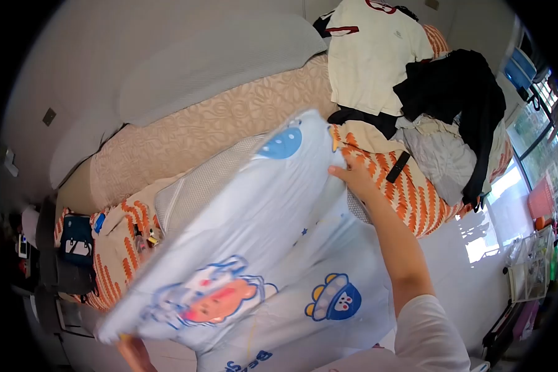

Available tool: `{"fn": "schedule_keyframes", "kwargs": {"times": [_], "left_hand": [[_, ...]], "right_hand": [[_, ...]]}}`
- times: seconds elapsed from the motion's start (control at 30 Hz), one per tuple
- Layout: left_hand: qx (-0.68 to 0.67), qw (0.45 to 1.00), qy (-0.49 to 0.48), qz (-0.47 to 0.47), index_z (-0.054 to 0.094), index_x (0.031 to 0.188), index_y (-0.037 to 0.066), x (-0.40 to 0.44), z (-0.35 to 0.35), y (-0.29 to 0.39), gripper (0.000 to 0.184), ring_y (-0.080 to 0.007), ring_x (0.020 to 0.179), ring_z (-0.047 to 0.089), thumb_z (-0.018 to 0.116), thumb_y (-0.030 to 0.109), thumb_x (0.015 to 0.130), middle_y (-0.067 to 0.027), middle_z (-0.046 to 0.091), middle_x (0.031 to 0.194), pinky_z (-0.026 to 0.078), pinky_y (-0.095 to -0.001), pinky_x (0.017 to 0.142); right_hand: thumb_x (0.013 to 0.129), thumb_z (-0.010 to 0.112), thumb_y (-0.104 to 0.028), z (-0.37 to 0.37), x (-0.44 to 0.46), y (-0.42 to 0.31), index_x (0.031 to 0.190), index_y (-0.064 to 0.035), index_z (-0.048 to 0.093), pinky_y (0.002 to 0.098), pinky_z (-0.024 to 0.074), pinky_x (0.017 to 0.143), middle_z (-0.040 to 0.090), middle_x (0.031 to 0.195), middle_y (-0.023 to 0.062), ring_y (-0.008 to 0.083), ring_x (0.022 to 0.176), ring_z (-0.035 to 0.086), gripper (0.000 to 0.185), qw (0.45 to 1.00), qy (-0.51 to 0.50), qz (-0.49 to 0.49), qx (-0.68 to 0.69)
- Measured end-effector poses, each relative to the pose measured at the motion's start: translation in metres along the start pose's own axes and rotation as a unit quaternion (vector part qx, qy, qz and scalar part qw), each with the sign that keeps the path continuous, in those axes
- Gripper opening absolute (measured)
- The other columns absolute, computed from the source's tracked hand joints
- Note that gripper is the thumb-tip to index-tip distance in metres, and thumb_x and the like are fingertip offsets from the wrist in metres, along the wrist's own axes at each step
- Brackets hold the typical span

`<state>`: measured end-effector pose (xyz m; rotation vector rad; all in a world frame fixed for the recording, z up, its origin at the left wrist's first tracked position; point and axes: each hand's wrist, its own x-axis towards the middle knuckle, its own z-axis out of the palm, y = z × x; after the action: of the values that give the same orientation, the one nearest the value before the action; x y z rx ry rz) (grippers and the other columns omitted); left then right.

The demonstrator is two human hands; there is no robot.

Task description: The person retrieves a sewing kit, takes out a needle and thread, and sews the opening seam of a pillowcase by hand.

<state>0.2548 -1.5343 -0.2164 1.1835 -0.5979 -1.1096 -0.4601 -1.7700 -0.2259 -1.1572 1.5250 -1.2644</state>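
Observation:
A light blue blanket (273,242) with cartoon prints hangs spread in front of me, its far-left edge smeared by motion. The prints include a pink animal face, a small blue figure and a blue blob near the top. My right hand (355,177) grips the blanket's right edge near the upper corner. At the lower left, my left hand (130,347) holds another corner; cloth partly hides its fingers. Behind the blanket is a grey mesh-like pad (198,173) lying on the sofa.
A sofa with a beige backrest (217,105) and orange-patterned cover (425,201) stretches across. Clothes are heaped on its right: a cream T-shirt (369,62), a black garment (456,93) and grey cloth (440,158). A black remote (398,167) and dark teal bag (77,239) lie there too.

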Motion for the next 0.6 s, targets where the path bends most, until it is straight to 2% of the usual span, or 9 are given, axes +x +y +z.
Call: {"fn": "schedule_keyframes", "kwargs": {"times": [0.03,0.1,0.17,0.23,0.33,0.4,0.5,0.57,0.6], "left_hand": [[0.104,0.99,0.072,0.06,0.043,0.133,0.009,0.008,0.02,0.014,0.051,-0.025,0.119,0.049,0.058,0.017,0.085,-0.0129,0.05,0.13,0.042,-0.037,0.095],[0.248,0.942,0.213,0.075,0.038,0.135,0.005,0.052,0.016,0.023,0.05,-0.0217,0.118,0.048,0.055,0.017,0.09,-0.012,0.049,0.128,0.039,-0.0369,0.099],[0.298,0.882,0.168,0.324,0.04,0.133,0.002,0.052,0.127,0.043,0.044,-0.0212,0.118,0.047,0.052,0.013,0.092,-0.0119,0.047,0.129,0.037,-0.0343,0.101],[0.379,0.819,0.013,0.43,0.041,0.133,0.001,0.022,0.247,0.057,0.046,-0.0215,0.123,0.043,0.053,0.009,0.09,-0.0129,0.043,0.136,0.033,-0.0348,0.104],[0.48,0.73,-0.244,0.421,0.039,0.135,0.0,-0.009,0.357,0.063,0.074,-0.0305,0.13,0.036,0.072,0.028,0.076,-0.0172,0.041,0.138,0.025,-0.0405,0.107],[0.569,0.619,-0.267,0.472,0.047,0.129,0.0,-0.017,0.398,0.055,0.077,-0.0309,0.122,0.045,0.078,0.039,0.069,-0.0167,0.052,0.126,0.023,-0.0411,0.108],[0.591,0.586,-0.473,0.291,0.061,0.108,0.001,-0.008,0.413,0.042,0.06,-0.0302,0.1,0.057,0.079,0.041,0.068,-0.0139,0.061,0.1,0.037,-0.0376,0.097],[0.547,0.626,-0.487,0.267,0.062,0.094,0.003,-0.023,0.411,0.03,0.046,-0.0287,0.084,0.058,0.078,0.038,0.069,-0.0114,0.059,0.085,0.043,-0.0358,0.081],[0.526,0.644,-0.494,0.255,0.063,0.086,0.003,-0.031,0.409,0.024,0.04,-0.028,0.076,0.059,0.078,0.037,0.07,-0.0101,0.058,0.077,0.046,-0.0348,0.073]], "right_hand": [[0.078,0.074,-0.024,0.006,-0.011,-0.025,0.102,0.0012,0.061,0.0277,0.0447,0.057,0.063,0.08,0.0079,0.0138,0.067,0.058,0.037,0.998,0.024,-0.053,0.015],[0.076,0.075,-0.022,0.017,-0.049,-0.056,0.098,0.0007,0.059,0.0297,0.0455,0.056,0.062,0.08,0.0101,0.0169,0.064,0.059,0.036,0.982,0.025,-0.123,-0.144],[0.074,0.077,-0.02,0.033,-0.095,-0.074,0.094,0.0001,0.057,0.0321,0.0461,0.054,0.061,0.079,0.0121,0.0214,0.062,0.059,0.035,0.947,0.036,-0.228,-0.222],[0.072,0.077,-0.018,0.055,-0.132,-0.07,0.09,-0.0008,0.058,0.0333,0.047,0.053,0.06,0.078,0.0126,0.0258,0.062,0.059,0.032,0.911,0.028,-0.344,-0.224],[0.07,0.078,-0.016,0.077,-0.169,-0.049,0.088,-0.0017,0.059,0.0324,0.0485,0.053,0.062,0.079,0.0117,0.0263,0.064,0.061,0.029,0.863,0.011,-0.451,-0.226],[0.069,0.079,-0.017,0.082,-0.196,-0.04,0.087,-0.0024,0.06,0.0318,0.0492,0.053,0.062,0.081,0.011,0.0257,0.066,0.062,0.03,0.859,0.006,-0.46,-0.225],[0.063,0.083,-0.023,0.074,-0.219,-0.035,0.088,-0.004,0.061,0.0296,0.0461,0.05,0.063,0.083,0.0089,0.0234,0.061,0.058,0.039,0.886,0.007,-0.415,-0.205],[0.058,0.086,-0.031,0.061,-0.223,-0.044,0.089,-0.0053,0.062,0.0261,0.0385,0.043,0.063,0.084,0.0065,0.0198,0.048,0.048,0.047,0.901,0.014,-0.396,-0.174],[0.053,0.088,-0.036,0.052,-0.227,-0.057,0.09,-0.0061,0.062,0.0265,0.0381,0.046,0.063,0.082,0.0031,0.0183,0.05,0.046,0.055,0.947,0.011,-0.282,-0.152]]}}
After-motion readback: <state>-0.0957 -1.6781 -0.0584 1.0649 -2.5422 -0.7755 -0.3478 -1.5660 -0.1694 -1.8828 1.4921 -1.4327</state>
